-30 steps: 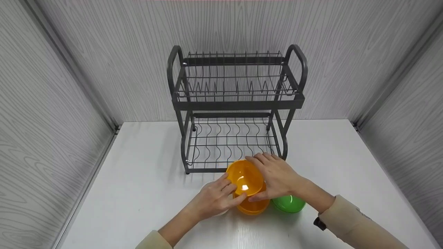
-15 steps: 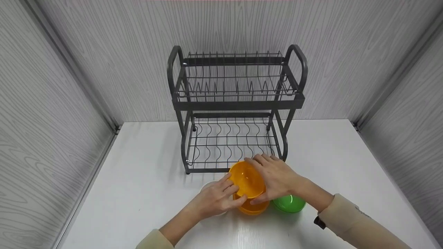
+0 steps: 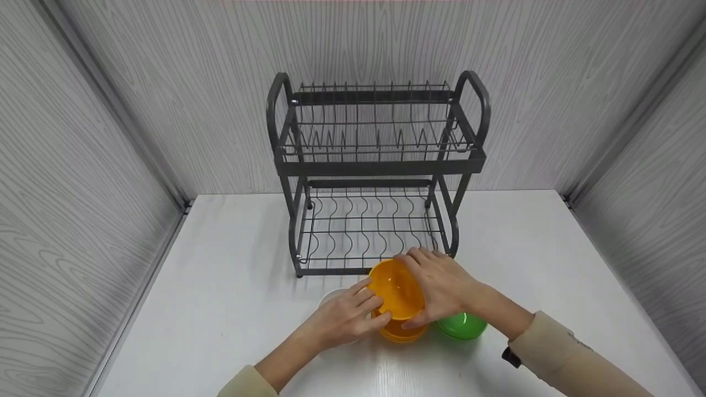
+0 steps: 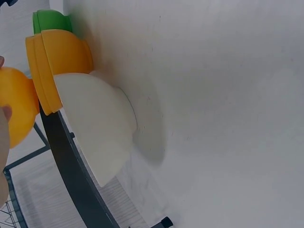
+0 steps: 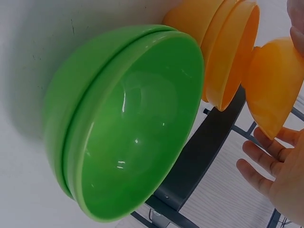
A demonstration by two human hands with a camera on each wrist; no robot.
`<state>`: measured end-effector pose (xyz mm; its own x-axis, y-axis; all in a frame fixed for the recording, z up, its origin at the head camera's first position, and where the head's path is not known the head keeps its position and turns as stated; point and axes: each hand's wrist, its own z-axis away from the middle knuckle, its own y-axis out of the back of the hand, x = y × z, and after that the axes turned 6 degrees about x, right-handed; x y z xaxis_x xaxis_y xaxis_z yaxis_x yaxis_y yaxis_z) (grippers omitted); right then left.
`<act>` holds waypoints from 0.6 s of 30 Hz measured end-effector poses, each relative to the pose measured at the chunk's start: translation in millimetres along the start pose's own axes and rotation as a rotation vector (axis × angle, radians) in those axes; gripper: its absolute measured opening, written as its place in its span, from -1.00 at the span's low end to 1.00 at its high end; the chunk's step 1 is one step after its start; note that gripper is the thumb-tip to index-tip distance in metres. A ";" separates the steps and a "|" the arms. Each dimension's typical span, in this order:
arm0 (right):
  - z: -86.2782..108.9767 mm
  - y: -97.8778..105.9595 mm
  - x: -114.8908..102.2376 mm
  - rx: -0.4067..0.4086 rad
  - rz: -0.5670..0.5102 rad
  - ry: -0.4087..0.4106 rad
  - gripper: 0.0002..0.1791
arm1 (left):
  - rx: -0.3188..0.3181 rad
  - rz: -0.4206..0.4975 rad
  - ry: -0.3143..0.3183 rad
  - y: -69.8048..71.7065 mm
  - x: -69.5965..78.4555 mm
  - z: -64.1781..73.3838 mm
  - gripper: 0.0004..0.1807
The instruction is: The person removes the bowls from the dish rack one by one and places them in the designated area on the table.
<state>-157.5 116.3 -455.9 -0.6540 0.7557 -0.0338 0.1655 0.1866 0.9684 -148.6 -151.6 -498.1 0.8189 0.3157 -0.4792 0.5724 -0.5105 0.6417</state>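
Observation:
My left hand [image 3: 347,315] and right hand [image 3: 444,284] both grip an orange bowl [image 3: 392,288], one at each side of its rim. The bowl is tilted, hanging just above nested orange bowls [image 3: 401,334] on the table. In the right wrist view, the right hand's fingers [image 5: 259,178] reach the lower rim of the held bowl [image 5: 273,85]. To the right of the orange stack sit two nested green bowls [image 5: 137,128]. On the left is a white bowl [image 4: 97,121], largely covered by the left hand in the head view.
Behind the bowls stands a two-tier dark metal dish rack [image 3: 380,168], its lower wire shelf [image 3: 364,226] close to the hands. White table surface [image 3: 220,309] extends to both sides. Wood-patterned panels [image 3: 165,82] enclose the back and sides.
The held orange bowl has shifted slightly right and down, both hands moving with it. The nested bowls and the rack stay where they were.

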 end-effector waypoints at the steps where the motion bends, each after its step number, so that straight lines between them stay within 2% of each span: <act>1: 0.3 -0.1 0.0 -0.003 0.001 -0.004 0.25 | -0.003 0.000 0.000 0.1 0.3 0.1 -0.63; 8: 3.2 -2.3 -1.1 -0.016 -0.006 -0.028 0.27 | -0.024 0.004 -0.008 0.1 2.3 0.7 -0.65; 18: 9.7 -7.2 -3.4 0.019 0.037 -0.024 0.24 | -0.018 -0.021 -0.021 -4.4 7.7 2.5 -0.73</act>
<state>-149.3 118.5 -465.2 -0.6291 0.7773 -0.0038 0.2036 0.1696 0.9643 -144.9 -149.0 -506.1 0.8057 0.3094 -0.5051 0.5903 -0.4890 0.6422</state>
